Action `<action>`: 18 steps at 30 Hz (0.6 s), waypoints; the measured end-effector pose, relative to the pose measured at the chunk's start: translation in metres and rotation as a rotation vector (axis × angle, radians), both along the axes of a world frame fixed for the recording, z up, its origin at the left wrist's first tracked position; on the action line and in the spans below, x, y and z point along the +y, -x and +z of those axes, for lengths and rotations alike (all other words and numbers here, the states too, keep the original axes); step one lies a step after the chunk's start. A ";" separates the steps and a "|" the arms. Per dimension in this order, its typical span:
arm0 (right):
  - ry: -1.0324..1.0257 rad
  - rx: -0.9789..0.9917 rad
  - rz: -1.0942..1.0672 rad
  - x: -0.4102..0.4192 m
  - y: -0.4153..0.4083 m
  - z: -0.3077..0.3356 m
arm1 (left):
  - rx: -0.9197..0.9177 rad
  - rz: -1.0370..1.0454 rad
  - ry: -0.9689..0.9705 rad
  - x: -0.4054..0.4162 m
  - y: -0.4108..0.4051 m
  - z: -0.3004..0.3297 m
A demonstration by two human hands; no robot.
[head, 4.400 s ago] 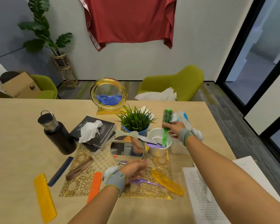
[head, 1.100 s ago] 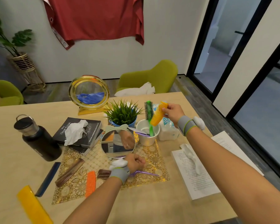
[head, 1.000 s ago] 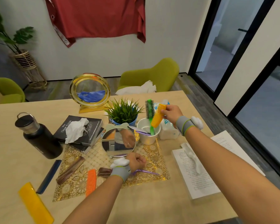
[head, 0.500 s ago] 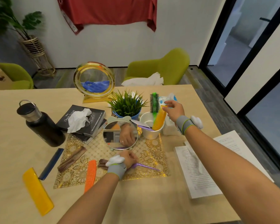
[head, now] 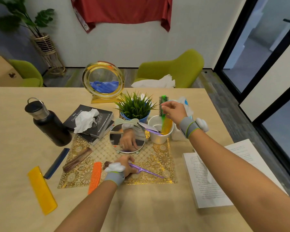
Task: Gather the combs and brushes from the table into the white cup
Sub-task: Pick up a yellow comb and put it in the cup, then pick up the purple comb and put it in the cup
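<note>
The white cup [head: 159,137] stands at the gold mat's far right corner. It holds a green round brush [head: 162,104], an orange-yellow comb [head: 167,127] and a purple comb [head: 151,130]. My right hand [head: 175,110] hovers just above the orange-yellow comb with its fingers apart. My left hand [head: 126,166] rests on the mat, closed on the toothed end of a purple tail comb [head: 145,171]. A small brown brush [head: 106,164] peeks out by that wrist. An orange comb [head: 95,177], a brown comb [head: 77,159], a dark blue comb [head: 56,163] and a yellow comb [head: 42,190] lie to the left.
A round mirror [head: 127,139] stands on the gold mat [head: 157,158] between my hands. A potted plant [head: 136,108] sits behind it, beside the cup. A black bottle [head: 47,123] and books [head: 89,121] with tissue are at the left. An open book [head: 213,173] lies at the right.
My right hand lowered the orange-yellow comb into the cup and let go of it. My left hand stayed on the purple tail comb. The camera view shifted slightly.
</note>
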State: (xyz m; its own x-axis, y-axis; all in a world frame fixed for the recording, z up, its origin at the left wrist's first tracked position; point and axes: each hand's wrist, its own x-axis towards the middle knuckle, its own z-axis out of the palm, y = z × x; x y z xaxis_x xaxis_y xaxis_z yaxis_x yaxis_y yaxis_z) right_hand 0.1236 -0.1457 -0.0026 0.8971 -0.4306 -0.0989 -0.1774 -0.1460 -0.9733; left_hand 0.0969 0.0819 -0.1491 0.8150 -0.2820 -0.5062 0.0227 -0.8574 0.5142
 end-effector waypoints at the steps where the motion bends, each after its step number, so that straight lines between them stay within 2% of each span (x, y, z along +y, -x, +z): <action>1: -0.023 0.001 0.013 0.002 0.000 0.001 | -0.001 -0.032 -0.032 0.000 0.000 0.003; 12: -0.054 0.069 0.052 0.003 0.009 -0.005 | -0.087 -0.215 -0.192 -0.004 0.000 0.013; 15: -0.065 0.058 0.033 -0.001 0.011 -0.004 | -0.033 -0.186 -0.152 -0.004 -0.002 0.016; 18: -0.092 0.044 0.016 -0.002 0.013 -0.001 | 0.051 -0.120 -0.013 -0.009 -0.003 0.017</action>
State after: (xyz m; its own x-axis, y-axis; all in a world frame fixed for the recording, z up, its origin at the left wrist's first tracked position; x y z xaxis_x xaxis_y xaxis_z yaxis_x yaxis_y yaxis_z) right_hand 0.1111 -0.1480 -0.0033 0.8975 -0.4039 -0.1772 -0.2189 -0.0592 -0.9739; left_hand 0.0998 0.0733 -0.1318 0.7489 -0.3690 -0.5504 -0.0547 -0.8622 0.5036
